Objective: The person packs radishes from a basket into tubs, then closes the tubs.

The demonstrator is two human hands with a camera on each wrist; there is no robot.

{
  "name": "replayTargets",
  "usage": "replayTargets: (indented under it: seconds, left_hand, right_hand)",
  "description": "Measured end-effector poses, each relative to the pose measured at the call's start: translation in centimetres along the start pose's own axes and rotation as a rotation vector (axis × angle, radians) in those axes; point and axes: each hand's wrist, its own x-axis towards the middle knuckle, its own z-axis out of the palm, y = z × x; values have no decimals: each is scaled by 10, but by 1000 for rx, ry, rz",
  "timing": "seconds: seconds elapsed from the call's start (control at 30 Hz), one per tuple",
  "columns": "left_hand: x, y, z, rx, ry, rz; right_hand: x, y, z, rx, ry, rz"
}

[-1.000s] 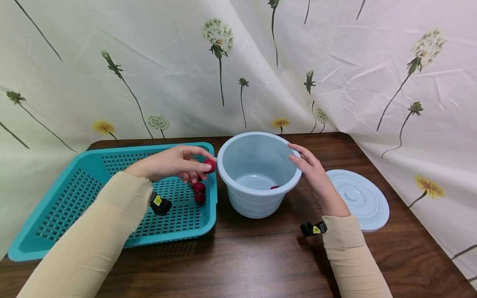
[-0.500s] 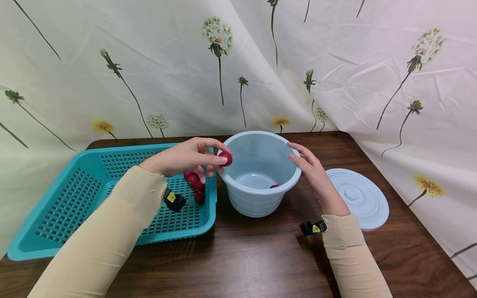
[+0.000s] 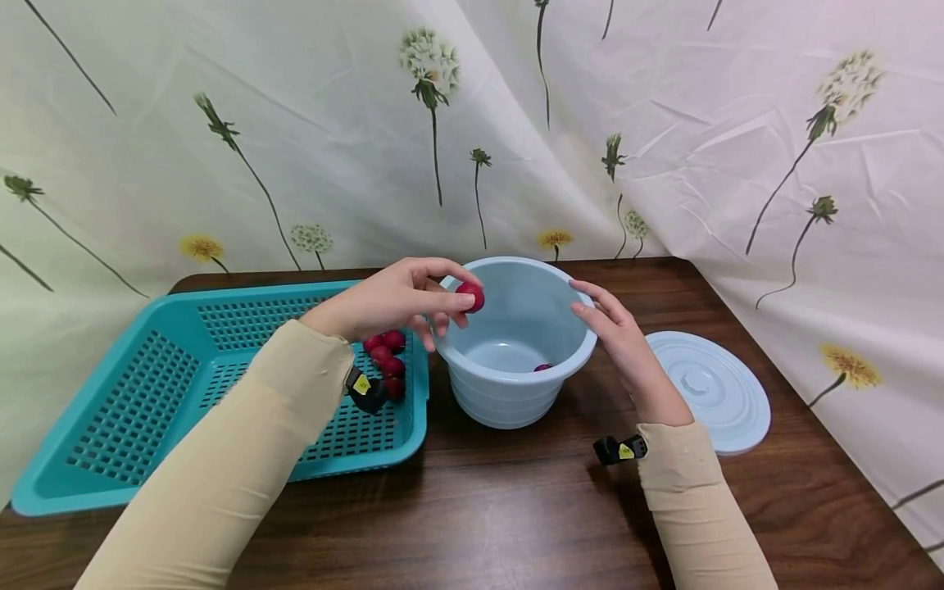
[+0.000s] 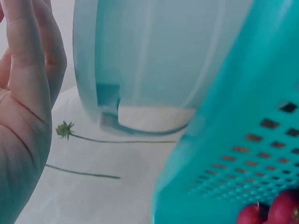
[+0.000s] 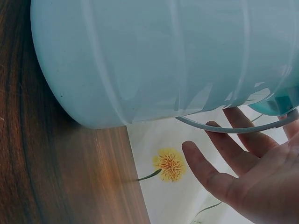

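Flowered cloth [image 3: 317, 65] hangs beyond the table [image 3: 501, 508] and the left hand [image 3: 398, 301], pinching a round red fruit [image 3: 470, 297], crosses from the basket [image 3: 190, 393] at left — so it's now over the left side of the bucket [image 3: 505, 401] — while the right hand [image 3: 621, 338] grips its right rim.

A tabletop workspace: flower-printed cloth [image 3: 339, 139] screens the wood-grain table [image 3: 509, 508], leaving the room type unclear.
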Motion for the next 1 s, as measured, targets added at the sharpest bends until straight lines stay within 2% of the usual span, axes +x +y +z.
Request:
replayTargets:
  seconds: [0.27, 0.5, 0.7, 0.9, 1.0]
  left_hand:
    - [7, 5, 12, -20, 33, 18]
    - [12, 6, 24, -53, 9, 63]
    - [18, 5, 31, -43, -2, 89]
    - [24, 3, 34, -33, -8, 87]
    - [24, 3, 34, -33, 11, 70]
  right_hand:
    - [-1, -3, 0, -5, 5, 5]
    - [-4, -6, 1, 2, 6, 15]
    - [-4, -5, 4, 15, 13, 13]
    - [-5, -5, 3, 14, 21, 8]
    - [-5, -5, 4, 12, 18, 6]
